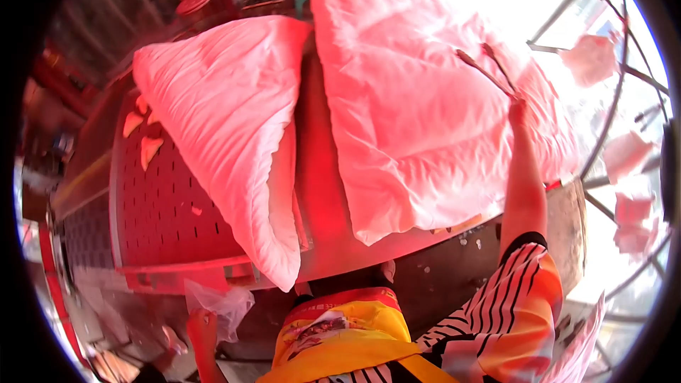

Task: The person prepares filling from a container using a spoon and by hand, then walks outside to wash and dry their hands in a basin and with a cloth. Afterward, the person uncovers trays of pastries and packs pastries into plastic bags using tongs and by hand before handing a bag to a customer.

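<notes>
My right hand (519, 108) is closed round the handle end of a pair of tongs (489, 74). The tongs' arms are spread apart over the right quilt (418, 113), with nothing between the tips. Low at the left, my left hand (202, 323) grips a thin clear plastic bag (228, 308) that hangs crumpled beside it. A second quilt (234, 113) lies folded askew on the left. Past its edge, several triangular food pieces (150, 150) show on a slotted tray (159, 206); what lies beneath the quilts is hidden.
A bare metal strip (323, 170) runs between the quilts. A round-lidded container (196, 3) stands at the back left. Bags (592, 60) hang on the metal frame at the right. What looks like another person's hand (174, 340) is at the lower left. Red light tints the scene.
</notes>
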`<state>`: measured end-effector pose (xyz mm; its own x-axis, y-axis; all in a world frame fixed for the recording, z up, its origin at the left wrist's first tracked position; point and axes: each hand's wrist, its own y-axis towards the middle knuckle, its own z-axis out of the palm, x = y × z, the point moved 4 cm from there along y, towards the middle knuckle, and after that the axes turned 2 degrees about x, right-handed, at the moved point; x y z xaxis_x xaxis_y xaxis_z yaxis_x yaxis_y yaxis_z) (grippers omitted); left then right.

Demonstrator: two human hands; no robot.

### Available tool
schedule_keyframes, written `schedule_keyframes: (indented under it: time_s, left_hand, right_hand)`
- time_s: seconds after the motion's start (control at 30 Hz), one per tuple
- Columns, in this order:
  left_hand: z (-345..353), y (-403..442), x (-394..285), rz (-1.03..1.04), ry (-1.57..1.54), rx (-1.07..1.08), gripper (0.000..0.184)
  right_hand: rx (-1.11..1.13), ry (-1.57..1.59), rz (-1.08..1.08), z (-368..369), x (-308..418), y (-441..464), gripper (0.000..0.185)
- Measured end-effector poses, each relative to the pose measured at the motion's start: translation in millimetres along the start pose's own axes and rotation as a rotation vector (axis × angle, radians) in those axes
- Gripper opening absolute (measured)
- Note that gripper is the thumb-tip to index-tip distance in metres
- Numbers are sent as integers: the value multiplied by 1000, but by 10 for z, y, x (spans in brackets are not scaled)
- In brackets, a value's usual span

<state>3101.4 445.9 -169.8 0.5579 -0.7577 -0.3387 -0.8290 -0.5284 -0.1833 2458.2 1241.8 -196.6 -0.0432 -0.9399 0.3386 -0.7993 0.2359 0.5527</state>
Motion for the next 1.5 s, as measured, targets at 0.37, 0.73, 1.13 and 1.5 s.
schedule_keyframes:
  time_s: [0.37, 0.73, 1.13, 1.5]
  left_hand:
    - [242, -813, -989, -442, 104, -151, 20]
    - [528, 95, -1478, -160, 36, -245, 61]
    - [57, 1991, -3026, 392, -517, -153, 31]
    - [732, 1708, -2487, 782, -170, 337, 35]
  right_hand:
    - [440, 195, -183, 962, 147, 800, 25]
    - [624, 36, -25, 394, 867, 52, 88]
    - [873, 1011, 271, -817, 2957, -1139, 23]
    - [1130, 751, 52, 723, 5634, -2880, 24]
